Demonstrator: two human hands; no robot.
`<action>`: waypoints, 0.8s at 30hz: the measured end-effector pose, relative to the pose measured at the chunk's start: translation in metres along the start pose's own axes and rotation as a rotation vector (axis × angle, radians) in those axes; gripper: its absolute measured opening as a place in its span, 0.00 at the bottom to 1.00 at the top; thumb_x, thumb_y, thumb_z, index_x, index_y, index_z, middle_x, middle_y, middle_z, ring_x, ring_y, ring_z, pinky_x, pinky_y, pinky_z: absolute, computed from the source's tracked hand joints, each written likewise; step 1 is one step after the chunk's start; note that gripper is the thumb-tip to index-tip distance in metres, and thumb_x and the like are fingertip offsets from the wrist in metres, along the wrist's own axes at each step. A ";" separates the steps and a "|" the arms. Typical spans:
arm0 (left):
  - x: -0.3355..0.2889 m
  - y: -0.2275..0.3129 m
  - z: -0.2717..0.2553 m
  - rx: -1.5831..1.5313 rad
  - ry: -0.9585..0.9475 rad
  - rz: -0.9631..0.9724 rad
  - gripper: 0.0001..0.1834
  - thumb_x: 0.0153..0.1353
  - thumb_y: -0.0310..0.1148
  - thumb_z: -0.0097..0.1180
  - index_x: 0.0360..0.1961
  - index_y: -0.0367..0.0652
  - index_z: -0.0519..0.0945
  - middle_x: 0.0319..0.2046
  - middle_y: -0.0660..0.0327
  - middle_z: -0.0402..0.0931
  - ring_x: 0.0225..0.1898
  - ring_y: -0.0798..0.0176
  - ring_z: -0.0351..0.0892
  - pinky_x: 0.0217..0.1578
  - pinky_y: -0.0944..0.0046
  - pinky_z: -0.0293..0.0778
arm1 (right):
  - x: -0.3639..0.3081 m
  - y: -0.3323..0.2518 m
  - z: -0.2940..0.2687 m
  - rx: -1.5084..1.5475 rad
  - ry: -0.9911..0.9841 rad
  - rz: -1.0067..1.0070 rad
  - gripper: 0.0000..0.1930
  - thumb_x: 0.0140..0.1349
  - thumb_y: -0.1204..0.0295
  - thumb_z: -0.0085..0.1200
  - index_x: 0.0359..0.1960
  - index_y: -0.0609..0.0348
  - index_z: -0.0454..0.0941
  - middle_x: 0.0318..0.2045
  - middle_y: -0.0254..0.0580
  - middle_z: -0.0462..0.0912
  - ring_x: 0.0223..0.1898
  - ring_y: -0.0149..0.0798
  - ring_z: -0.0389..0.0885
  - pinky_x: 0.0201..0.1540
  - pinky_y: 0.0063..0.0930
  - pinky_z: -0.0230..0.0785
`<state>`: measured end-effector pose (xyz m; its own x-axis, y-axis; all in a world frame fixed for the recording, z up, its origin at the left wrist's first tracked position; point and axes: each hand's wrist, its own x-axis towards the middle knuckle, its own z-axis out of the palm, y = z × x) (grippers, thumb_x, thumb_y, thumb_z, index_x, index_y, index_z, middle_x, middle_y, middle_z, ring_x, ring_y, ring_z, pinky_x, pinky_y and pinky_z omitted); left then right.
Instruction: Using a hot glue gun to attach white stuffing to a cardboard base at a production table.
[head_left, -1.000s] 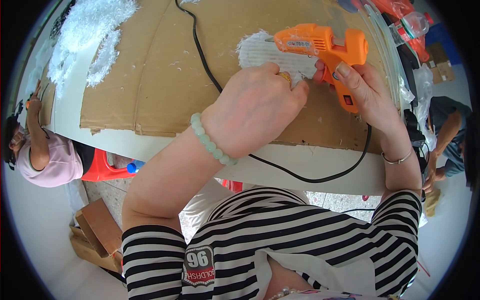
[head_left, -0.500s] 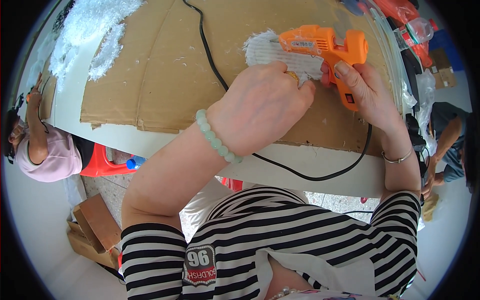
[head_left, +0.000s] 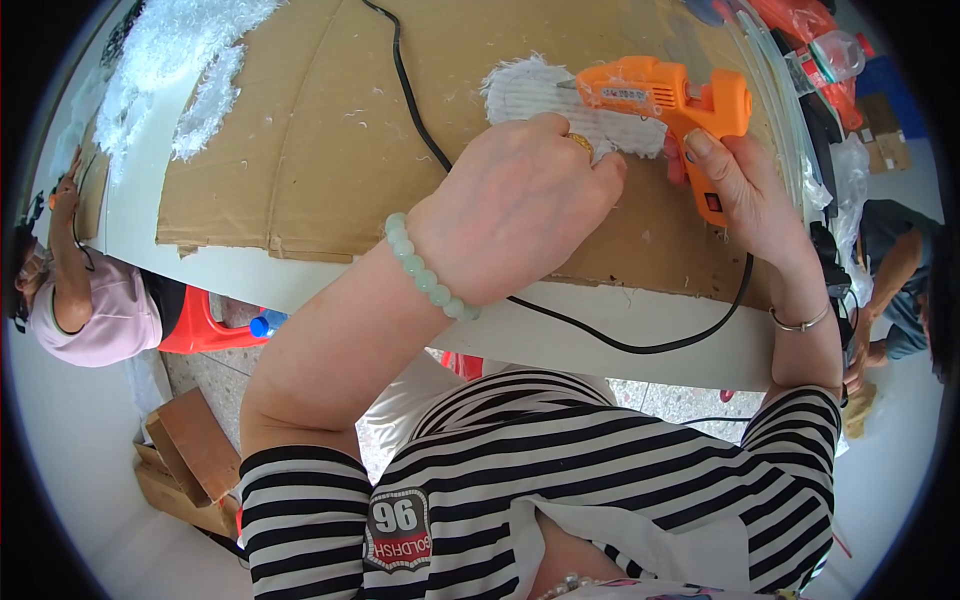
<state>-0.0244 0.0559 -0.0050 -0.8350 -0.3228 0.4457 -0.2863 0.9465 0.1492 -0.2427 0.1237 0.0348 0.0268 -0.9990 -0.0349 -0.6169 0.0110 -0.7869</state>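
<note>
My right hand [head_left: 755,195] is wrapped round the grip of an orange hot glue gun [head_left: 650,85], the thumb on the back of its handle. The gun's nozzle points left, over a white fluffy fabric piece [head_left: 525,90] with a ribbed, oblong surface. This piece lies on a brown cardboard sheet [head_left: 330,160]. My left hand [head_left: 530,205] is closed at the near edge of the fabric, a bit of white showing by thumb and forefinger. Its other fingertips are hidden under the hand.
A black cable [head_left: 405,75] crosses the cardboard; another stretch loops below the gun. White shaggy material [head_left: 190,60] lies far left. At the right edge are a plastic bottle [head_left: 838,55] and clear bags. Another person [head_left: 95,310] sits left; a second person [head_left: 890,270] is at right.
The glue gun and my right hand have shifted a little to the right and down, exposing more of the white piece. My left hand has moved slightly left.
</note>
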 end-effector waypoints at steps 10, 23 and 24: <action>0.000 0.001 -0.001 -0.004 0.004 -0.015 0.12 0.50 0.30 0.61 0.36 0.39 0.78 0.26 0.62 0.78 0.25 0.58 0.72 0.25 0.60 0.72 | -0.015 0.009 -0.016 -0.018 -0.048 0.094 0.24 0.69 0.52 0.41 0.45 0.64 0.73 0.30 0.34 0.76 0.33 0.27 0.71 0.33 0.20 0.62; 0.000 0.000 0.001 0.007 0.005 -0.017 0.12 0.50 0.29 0.61 0.37 0.43 0.76 0.27 0.64 0.79 0.26 0.57 0.73 0.25 0.60 0.72 | -0.025 0.010 -0.018 0.005 -0.024 0.014 0.24 0.70 0.52 0.41 0.43 0.65 0.72 0.33 0.36 0.76 0.38 0.31 0.72 0.45 0.24 0.63; 0.000 0.000 0.002 0.002 0.009 -0.021 0.12 0.50 0.29 0.61 0.37 0.43 0.76 0.27 0.64 0.79 0.26 0.57 0.73 0.25 0.60 0.72 | -0.023 0.011 -0.019 -0.005 -0.045 0.025 0.23 0.70 0.52 0.41 0.43 0.65 0.73 0.33 0.36 0.76 0.38 0.30 0.73 0.45 0.23 0.63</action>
<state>-0.0250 0.0555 -0.0066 -0.8248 -0.3421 0.4502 -0.3042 0.9396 0.1567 -0.2649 0.1461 0.0387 0.0463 -0.9955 -0.0823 -0.6220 0.0357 -0.7822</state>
